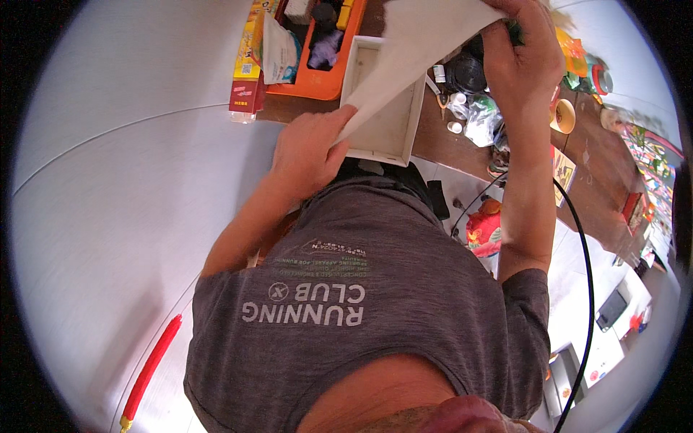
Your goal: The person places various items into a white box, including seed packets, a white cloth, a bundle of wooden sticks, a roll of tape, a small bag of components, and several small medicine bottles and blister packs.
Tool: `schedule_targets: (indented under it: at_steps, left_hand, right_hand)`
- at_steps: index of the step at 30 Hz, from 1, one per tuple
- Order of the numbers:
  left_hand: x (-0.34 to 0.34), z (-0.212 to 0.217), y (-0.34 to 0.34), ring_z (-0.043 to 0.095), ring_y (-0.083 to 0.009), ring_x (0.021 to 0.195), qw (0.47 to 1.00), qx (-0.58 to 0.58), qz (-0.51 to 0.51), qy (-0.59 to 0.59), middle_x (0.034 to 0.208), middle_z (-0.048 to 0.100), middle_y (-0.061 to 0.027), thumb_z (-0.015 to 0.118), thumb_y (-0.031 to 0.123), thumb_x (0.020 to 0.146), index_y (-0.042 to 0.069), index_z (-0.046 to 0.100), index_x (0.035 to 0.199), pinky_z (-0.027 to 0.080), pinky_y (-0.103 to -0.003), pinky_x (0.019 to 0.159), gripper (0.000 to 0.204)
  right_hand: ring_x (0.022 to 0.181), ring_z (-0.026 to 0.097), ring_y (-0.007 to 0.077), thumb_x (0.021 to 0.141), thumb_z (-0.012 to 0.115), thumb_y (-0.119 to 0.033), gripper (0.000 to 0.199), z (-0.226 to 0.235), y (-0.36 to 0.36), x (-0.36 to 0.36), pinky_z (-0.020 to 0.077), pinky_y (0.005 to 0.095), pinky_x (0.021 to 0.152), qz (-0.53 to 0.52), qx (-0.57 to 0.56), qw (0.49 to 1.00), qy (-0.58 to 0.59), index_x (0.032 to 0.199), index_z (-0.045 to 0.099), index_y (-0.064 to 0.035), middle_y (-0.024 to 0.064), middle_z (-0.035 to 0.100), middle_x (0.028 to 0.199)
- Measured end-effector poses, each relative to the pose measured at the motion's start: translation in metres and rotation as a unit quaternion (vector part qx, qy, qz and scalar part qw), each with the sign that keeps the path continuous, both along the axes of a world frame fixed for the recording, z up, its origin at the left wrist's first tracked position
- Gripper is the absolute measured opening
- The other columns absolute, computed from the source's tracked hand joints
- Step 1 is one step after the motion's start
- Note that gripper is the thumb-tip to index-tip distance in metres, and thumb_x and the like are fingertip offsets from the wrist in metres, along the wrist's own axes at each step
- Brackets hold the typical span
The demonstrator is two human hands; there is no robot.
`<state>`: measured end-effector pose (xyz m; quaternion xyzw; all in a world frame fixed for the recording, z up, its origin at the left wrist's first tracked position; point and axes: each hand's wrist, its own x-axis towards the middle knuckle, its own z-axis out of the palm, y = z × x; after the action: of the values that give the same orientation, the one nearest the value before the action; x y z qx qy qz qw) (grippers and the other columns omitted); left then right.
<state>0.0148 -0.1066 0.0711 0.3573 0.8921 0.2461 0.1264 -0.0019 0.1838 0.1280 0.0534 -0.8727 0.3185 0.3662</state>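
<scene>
Holding a white sheet [426, 43] at two corners, both hands worked above a white tray [386, 130] on the brown tabletop [592, 166]. An orange bin [317, 79] lay left of the tray. The left hand [307, 155] pinched the sheet's lower corner, grip closed on it, just over the tray's near rim. The right hand [523, 61] clamped the upper edge, fingers closed on the sheet, above black lids [465, 72] and bags [480, 119]. Judged best practice: keep both pinches firm, tension even, and the sheet square to the tray walls.
</scene>
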Motion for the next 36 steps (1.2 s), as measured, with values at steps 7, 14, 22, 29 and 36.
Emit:
schedule_targets:
  at_steps: [7,14,22,29,36]
  left_hand:
    - [0.022,-0.027,0.016,0.067,-0.0416,0.088,0.986,-0.087,-0.109,-0.087,0.098,0.07,-0.0187,0.057,0.009,0.088,0.007,0.053,0.134,0.052,-0.053,0.077,0.047]
    - [0.02,-0.125,0.065,0.068,-0.0431,0.092,0.977,-0.131,-0.067,-0.156,0.104,0.07,-0.0227,0.05,0.008,0.09,0.005,0.047,0.139,0.052,-0.056,0.08,0.049]
    - [0.021,-0.139,0.089,0.065,-0.0487,0.099,0.962,-0.095,-0.016,-0.255,0.11,0.067,-0.0299,0.047,0.005,0.088,0.002,0.048,0.14,0.051,-0.057,0.084,0.052]
    - [0.013,-0.165,0.089,0.069,-0.0368,0.088,0.909,0.048,-0.013,-0.414,0.099,0.069,-0.0227,0.067,0.022,0.088,-0.003,0.051,0.136,0.055,-0.043,0.08,0.057]
    - [-0.127,-0.188,0.075,0.068,-0.0333,0.102,0.961,0.095,0.245,-0.086,0.114,0.07,-0.0219,0.076,0.041,0.083,-0.004,0.062,0.13,0.052,-0.04,0.091,0.066]
  right_hand:
    - [0.128,0.057,0.0333,0.08,0.057,0.009,0.03,-0.095,0.033,-0.026,0.0467,0.0418,0.106,0.059,0.121,0.99,-0.032,0.104,0.069,-0.0055,0.0103,0.069,0.124]
    - [0.138,0.046,0.0361,0.084,0.062,0.003,0.041,-0.22,0.041,-0.01,0.0462,0.0451,0.11,-0.042,0.175,0.96,-0.214,0.12,0.068,-0.015,0.0123,0.055,0.144]
    - [0.099,0.069,0.033,0.091,0.07,-0.046,0.063,-0.208,0.01,0.008,0.0534,0.0411,0.086,-0.152,-0.202,0.891,-0.378,0.13,0.061,0.002,0.0196,0.071,0.11]
    - [0.085,0.073,0.0277,0.085,0.077,-0.038,0.053,-0.244,0.022,-0.014,0.0546,0.0374,0.077,-0.128,-0.344,0.837,-0.406,0.115,0.069,0.0036,0.0169,0.074,0.093]
    - [0.077,0.069,0.0202,0.09,0.071,-0.023,0.032,-0.265,0.032,-0.011,0.0527,0.0352,0.074,-0.088,-0.347,0.864,-0.353,0.111,0.07,0.0009,0.0118,0.073,0.089]
